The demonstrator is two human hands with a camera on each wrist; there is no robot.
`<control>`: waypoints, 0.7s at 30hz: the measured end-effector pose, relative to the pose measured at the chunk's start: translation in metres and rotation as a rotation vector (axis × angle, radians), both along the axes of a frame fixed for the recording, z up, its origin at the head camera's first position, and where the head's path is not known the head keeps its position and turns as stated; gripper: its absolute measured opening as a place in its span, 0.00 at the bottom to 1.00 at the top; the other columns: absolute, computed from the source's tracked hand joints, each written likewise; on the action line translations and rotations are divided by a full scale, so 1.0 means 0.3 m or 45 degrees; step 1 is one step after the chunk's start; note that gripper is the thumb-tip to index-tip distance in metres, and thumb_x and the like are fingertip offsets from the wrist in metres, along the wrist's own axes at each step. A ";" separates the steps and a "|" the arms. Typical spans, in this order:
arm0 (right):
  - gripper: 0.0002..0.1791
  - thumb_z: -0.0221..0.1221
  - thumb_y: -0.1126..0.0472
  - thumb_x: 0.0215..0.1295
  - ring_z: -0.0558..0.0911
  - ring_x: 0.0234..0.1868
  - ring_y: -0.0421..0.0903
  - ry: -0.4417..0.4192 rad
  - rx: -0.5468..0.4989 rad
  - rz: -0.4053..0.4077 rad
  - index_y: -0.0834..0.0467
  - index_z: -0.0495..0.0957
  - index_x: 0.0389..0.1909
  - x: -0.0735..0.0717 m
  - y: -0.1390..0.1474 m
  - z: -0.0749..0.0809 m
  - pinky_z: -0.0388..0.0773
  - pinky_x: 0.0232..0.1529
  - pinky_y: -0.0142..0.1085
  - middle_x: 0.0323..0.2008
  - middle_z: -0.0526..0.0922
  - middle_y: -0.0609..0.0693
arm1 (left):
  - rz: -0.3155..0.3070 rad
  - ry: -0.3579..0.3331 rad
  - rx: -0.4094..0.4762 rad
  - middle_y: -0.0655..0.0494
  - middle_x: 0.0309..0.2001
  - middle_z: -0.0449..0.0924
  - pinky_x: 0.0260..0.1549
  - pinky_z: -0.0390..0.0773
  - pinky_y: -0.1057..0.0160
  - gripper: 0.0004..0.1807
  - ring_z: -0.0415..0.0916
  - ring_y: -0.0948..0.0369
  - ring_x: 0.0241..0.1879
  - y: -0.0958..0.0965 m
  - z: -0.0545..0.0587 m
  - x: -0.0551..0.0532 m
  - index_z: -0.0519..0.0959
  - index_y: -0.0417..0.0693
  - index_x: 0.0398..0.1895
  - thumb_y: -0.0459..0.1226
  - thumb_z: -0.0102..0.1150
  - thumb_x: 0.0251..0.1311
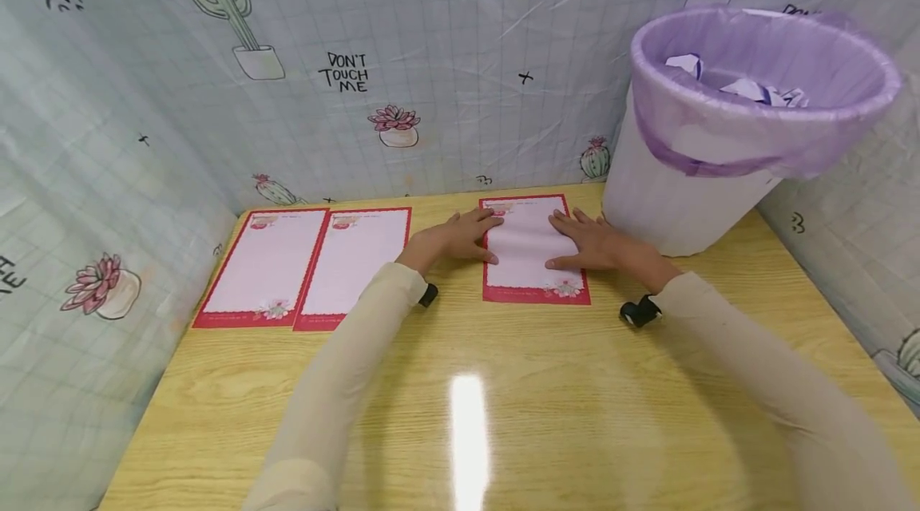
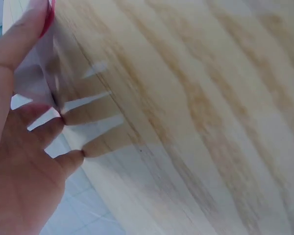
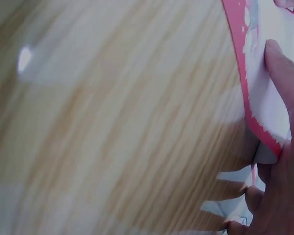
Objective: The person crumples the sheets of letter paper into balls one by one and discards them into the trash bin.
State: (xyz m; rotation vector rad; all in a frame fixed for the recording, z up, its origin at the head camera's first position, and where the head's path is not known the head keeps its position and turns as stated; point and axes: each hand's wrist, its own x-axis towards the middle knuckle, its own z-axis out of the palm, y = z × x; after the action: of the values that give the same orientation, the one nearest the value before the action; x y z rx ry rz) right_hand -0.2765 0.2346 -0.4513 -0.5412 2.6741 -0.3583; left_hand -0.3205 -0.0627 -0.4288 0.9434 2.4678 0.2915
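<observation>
A sheet of white paper with a red border (image 1: 528, 255) lies on the wooden table between both hands, a pink flower printed at its lower right corner. At its left edge, my left hand (image 1: 463, 235) has its fingers spread, the thumb over the paper and other fingertips touching the tabletop in the left wrist view. My right hand (image 1: 592, 244) rests at the right edge with straight, spread fingers. In the right wrist view, the right thumb (image 3: 279, 63) lies on the sheet, whose edge (image 3: 257, 128) bends up beside the hand.
Two matching sheets, a far left one (image 1: 262, 267) and one beside it (image 1: 366, 255), lie side by side on the table (image 1: 546, 399). A white bin (image 1: 683, 200) with a purple liner (image 1: 765, 132) stands at the back right, holding crumpled paper (image 1: 747, 89). Printed cloth (image 1: 467, 40) hangs behind.
</observation>
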 end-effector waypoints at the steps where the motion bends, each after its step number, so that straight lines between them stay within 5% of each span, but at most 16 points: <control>1: 0.58 0.54 0.24 0.63 0.37 0.81 0.64 0.007 -0.008 -0.003 0.51 0.42 0.83 0.001 0.000 0.001 0.33 0.74 0.68 0.82 0.43 0.54 | 0.007 0.011 0.018 0.54 0.82 0.43 0.78 0.40 0.47 0.47 0.38 0.54 0.81 0.002 0.001 0.002 0.52 0.57 0.82 0.58 0.61 0.66; 10: 0.54 0.55 0.29 0.67 0.38 0.81 0.63 0.001 -0.082 -0.031 0.50 0.43 0.83 0.031 -0.034 0.026 0.34 0.75 0.66 0.81 0.47 0.58 | 0.017 0.238 0.107 0.50 0.77 0.58 0.74 0.61 0.55 0.34 0.59 0.51 0.74 0.026 0.021 0.025 0.63 0.51 0.77 0.44 0.61 0.71; 21: 0.51 0.53 0.31 0.71 0.40 0.80 0.65 0.098 -0.227 -0.065 0.52 0.43 0.83 0.040 -0.078 0.074 0.45 0.74 0.67 0.81 0.45 0.62 | 0.026 0.613 0.259 0.45 0.71 0.67 0.68 0.69 0.49 0.26 0.65 0.42 0.68 -0.013 0.149 0.087 0.72 0.49 0.70 0.36 0.61 0.71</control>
State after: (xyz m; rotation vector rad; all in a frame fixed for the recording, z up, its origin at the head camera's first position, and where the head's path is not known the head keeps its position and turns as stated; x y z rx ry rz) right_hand -0.2645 0.2113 -0.4291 -0.5493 2.7501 -0.6072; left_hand -0.2945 -0.0665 -0.3842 1.1869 2.9271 0.3623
